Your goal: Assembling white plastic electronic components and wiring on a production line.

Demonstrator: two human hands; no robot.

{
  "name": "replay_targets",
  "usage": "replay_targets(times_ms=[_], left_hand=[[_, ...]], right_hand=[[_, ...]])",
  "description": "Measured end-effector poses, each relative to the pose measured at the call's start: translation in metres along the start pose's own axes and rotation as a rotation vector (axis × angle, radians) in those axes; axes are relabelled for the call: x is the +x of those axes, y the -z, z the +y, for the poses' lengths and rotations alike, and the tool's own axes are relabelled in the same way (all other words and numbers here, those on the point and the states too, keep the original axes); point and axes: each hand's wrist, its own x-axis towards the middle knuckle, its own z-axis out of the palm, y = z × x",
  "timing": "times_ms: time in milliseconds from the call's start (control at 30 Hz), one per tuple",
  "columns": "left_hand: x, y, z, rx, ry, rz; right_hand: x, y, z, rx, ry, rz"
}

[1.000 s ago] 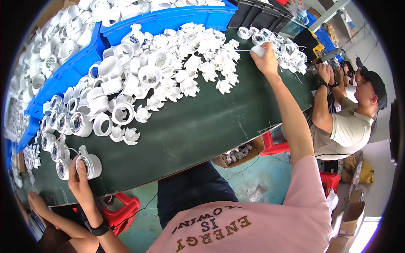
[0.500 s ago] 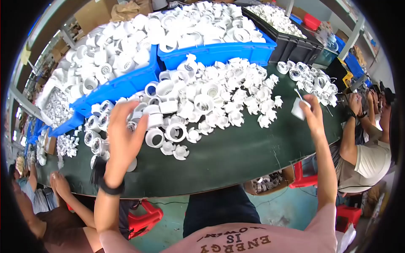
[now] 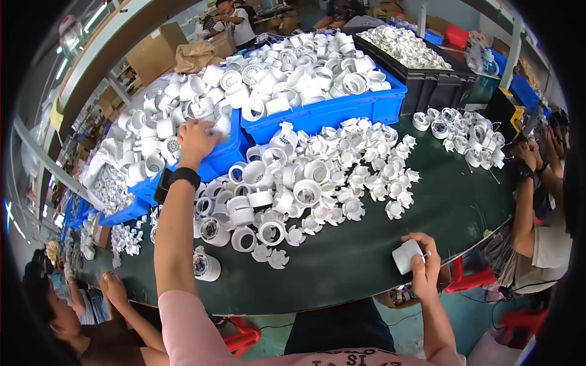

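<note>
My left hand [image 3: 196, 145] reaches over the left blue bin [image 3: 210, 160], among the white plastic housings [image 3: 165, 127] heaped in it. Its fingertips are smeared and partly hidden, so whether they grip a part is unclear. Near the table's front edge, my right hand [image 3: 425, 266] is closed round a white cup-shaped housing [image 3: 405, 256], tilted on its side; a small pale tip sticks out by the fingers. Beside my left forearm stands another housing [image 3: 206, 266] with metallic-looking parts inside. White rings and cups [image 3: 259, 198] lie in a pile between my hands.
Small white clawed caps [image 3: 366, 158] spread right of the pile. A second blue bin [image 3: 329, 113] and a black crate [image 3: 436, 85] stand behind, both full. Wired round units [image 3: 470, 137] lie at far right. Other people [image 3: 525, 207] sit at both sides; red stools [image 3: 467, 277] stand below.
My left hand has gone forward from above the ring pile to the left bin. My right hand has come back toward the front edge with a white part in it. The view has tilted upward.
</note>
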Motion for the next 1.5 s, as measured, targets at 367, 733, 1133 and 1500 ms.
replay_targets(times_ms=[367,733,1133,1500], left_hand=[[-0.043,0.027,0.035,-0.893,-0.322,0.322],[-0.248,0.139,0.121,-0.575,-0.840,-0.003],[-0.294,0.146,0.134,-0.922,-1.061,0.039],[-0.327,0.131,0.145,-1.648,-0.062,-0.398]], right_hand=[[0.006,0.008,0.003,-0.144,0.172,0.003],[0.000,-0.026,-0.069,0.619,-0.198,-0.323],[-0.025,-0.058,-0.066,0.595,-0.206,-0.540],[-0.031,-0.061,-0.064,0.164,0.152,-0.469]])
